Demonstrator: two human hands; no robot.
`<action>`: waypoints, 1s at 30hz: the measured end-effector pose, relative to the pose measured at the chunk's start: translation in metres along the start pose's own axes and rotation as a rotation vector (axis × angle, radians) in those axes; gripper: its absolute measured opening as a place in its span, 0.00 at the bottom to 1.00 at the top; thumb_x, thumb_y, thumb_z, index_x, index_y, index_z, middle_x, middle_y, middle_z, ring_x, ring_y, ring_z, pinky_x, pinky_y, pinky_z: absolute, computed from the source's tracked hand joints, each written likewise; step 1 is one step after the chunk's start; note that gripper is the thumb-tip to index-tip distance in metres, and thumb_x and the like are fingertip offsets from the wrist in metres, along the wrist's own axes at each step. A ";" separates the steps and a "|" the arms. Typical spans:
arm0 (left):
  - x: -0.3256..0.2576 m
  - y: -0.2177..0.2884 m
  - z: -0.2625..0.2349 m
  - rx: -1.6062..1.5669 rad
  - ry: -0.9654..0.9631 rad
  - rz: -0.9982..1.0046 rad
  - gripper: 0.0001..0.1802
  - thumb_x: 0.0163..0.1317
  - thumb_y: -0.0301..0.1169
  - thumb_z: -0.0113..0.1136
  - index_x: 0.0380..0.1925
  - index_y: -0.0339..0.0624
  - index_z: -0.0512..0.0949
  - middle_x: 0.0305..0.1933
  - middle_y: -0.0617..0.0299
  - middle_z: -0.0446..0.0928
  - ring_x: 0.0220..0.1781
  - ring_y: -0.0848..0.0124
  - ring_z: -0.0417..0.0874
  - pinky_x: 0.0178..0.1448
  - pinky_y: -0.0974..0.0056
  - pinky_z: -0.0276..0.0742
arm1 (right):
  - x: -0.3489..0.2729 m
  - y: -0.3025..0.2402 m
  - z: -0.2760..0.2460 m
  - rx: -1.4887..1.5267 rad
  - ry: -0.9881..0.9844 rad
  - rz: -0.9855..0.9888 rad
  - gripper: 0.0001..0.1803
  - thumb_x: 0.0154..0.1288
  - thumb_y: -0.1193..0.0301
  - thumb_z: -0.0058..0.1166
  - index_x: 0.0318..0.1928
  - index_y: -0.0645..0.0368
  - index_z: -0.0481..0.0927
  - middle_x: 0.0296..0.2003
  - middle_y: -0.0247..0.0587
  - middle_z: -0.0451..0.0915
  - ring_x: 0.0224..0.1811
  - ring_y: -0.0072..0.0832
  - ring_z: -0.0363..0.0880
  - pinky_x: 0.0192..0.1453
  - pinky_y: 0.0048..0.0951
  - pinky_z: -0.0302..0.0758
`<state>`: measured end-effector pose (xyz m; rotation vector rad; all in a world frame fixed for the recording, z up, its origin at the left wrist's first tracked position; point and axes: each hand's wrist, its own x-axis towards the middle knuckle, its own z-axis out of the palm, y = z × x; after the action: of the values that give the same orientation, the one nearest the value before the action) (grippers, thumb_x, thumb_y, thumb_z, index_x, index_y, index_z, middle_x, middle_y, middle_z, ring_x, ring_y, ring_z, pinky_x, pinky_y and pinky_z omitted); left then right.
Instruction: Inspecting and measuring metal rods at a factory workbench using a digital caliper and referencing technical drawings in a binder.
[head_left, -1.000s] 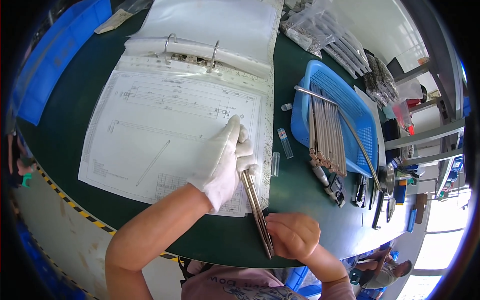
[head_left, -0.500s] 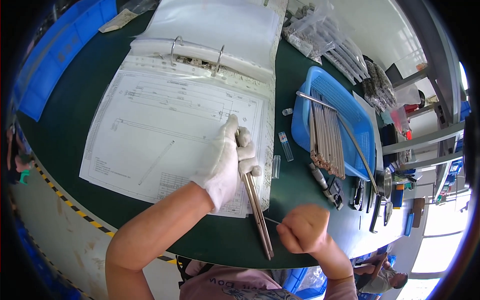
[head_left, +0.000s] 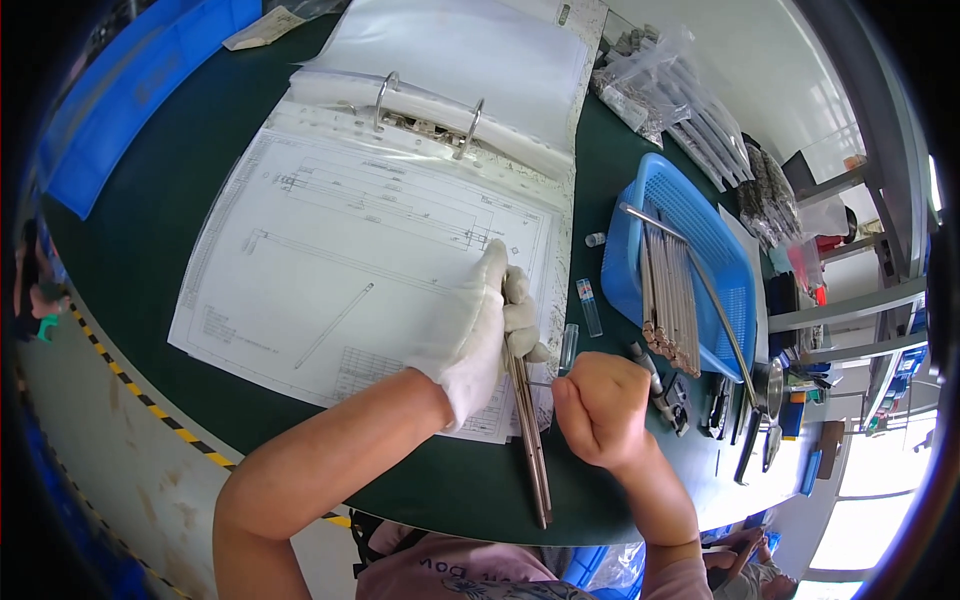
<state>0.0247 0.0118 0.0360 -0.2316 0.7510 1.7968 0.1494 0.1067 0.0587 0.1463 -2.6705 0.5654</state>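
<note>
My left hand (head_left: 478,340), in a white glove, is closed around a few slim metal rods (head_left: 532,455) that slant down toward the table's near edge. Bare and curled into a fist, my right hand (head_left: 603,410) grips a thin metal pin (head_left: 541,384). The pin's tip points left and reaches the rods just below the gloved fingers; whether it goes into one, I cannot tell. Its other end is hidden inside the fist. Beneath the glove lies a printed technical drawing (head_left: 330,250), in an open ring binder (head_left: 568,190).
To the right, a blue basket (head_left: 738,265) holds several metal rods (head_left: 670,290). Small clear tubes (head_left: 590,308) and a micrometer (head_left: 655,385) lie between it and the binder. Bagged parts (head_left: 690,120) sit at the back right. A blue bin (head_left: 130,100) stands at far left.
My right hand has moved up and slightly left, bringing the pin to the rods close under the glove. The left hand keeps its hold. The whole view has shifted slightly.
</note>
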 end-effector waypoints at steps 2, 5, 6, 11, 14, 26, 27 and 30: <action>0.000 0.000 0.002 0.020 0.037 0.002 0.20 0.67 0.49 0.36 0.23 0.50 0.63 0.12 0.72 0.51 0.14 0.76 0.54 0.29 0.64 0.67 | 0.001 0.000 0.000 -0.001 -0.012 0.004 0.12 0.48 0.76 0.56 0.17 0.58 0.65 0.13 0.39 0.64 0.13 0.38 0.64 0.16 0.35 0.60; -0.001 0.000 0.003 0.018 0.038 0.010 0.20 0.67 0.50 0.36 0.23 0.50 0.63 0.12 0.73 0.51 0.14 0.76 0.53 0.29 0.64 0.66 | 0.006 -0.006 -0.003 -0.081 -0.017 -0.011 0.13 0.48 0.76 0.56 0.17 0.57 0.64 0.13 0.39 0.64 0.13 0.38 0.64 0.16 0.35 0.61; -0.001 0.000 0.002 0.018 0.042 0.009 0.20 0.67 0.50 0.36 0.23 0.50 0.63 0.12 0.73 0.51 0.14 0.76 0.53 0.29 0.64 0.66 | 0.008 -0.009 -0.003 -0.108 -0.034 -0.040 0.14 0.48 0.76 0.56 0.16 0.57 0.63 0.13 0.39 0.63 0.13 0.37 0.64 0.16 0.34 0.61; 0.000 0.001 -0.002 0.002 0.021 -0.035 0.21 0.68 0.50 0.35 0.21 0.51 0.62 0.12 0.74 0.50 0.14 0.77 0.51 0.29 0.66 0.63 | 0.008 -0.006 0.005 -0.078 -0.031 -0.072 0.15 0.46 0.75 0.57 0.15 0.56 0.62 0.13 0.38 0.63 0.12 0.37 0.64 0.16 0.33 0.61; 0.000 -0.001 0.000 0.048 0.039 -0.014 0.21 0.67 0.50 0.35 0.21 0.51 0.62 0.12 0.75 0.50 0.14 0.77 0.51 0.28 0.66 0.62 | 0.001 -0.002 0.005 -0.010 -0.052 -0.027 0.14 0.46 0.75 0.56 0.16 0.57 0.63 0.13 0.38 0.63 0.12 0.36 0.64 0.16 0.33 0.61; -0.004 -0.001 0.002 0.075 0.040 0.010 0.20 0.66 0.50 0.36 0.21 0.51 0.62 0.12 0.74 0.50 0.14 0.77 0.50 0.28 0.66 0.63 | -0.005 -0.008 0.005 0.029 0.004 0.001 0.13 0.47 0.76 0.55 0.16 0.57 0.64 0.13 0.39 0.64 0.12 0.38 0.65 0.16 0.35 0.61; -0.004 -0.001 0.000 0.074 0.045 0.010 0.20 0.66 0.50 0.36 0.21 0.51 0.62 0.12 0.74 0.50 0.14 0.77 0.50 0.28 0.66 0.63 | -0.005 -0.008 0.006 0.026 -0.019 -0.008 0.12 0.47 0.76 0.55 0.16 0.57 0.64 0.13 0.39 0.63 0.12 0.38 0.64 0.16 0.35 0.61; -0.002 -0.002 -0.001 0.078 0.012 0.002 0.20 0.66 0.50 0.37 0.21 0.51 0.62 0.13 0.74 0.52 0.15 0.77 0.52 0.28 0.66 0.63 | -0.002 -0.007 0.006 0.014 -0.039 -0.029 0.12 0.47 0.76 0.55 0.16 0.57 0.64 0.13 0.38 0.63 0.12 0.37 0.64 0.16 0.34 0.60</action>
<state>0.0270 0.0099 0.0353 -0.1909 0.8283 1.7653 0.1507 0.0976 0.0553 0.2020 -2.6977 0.5780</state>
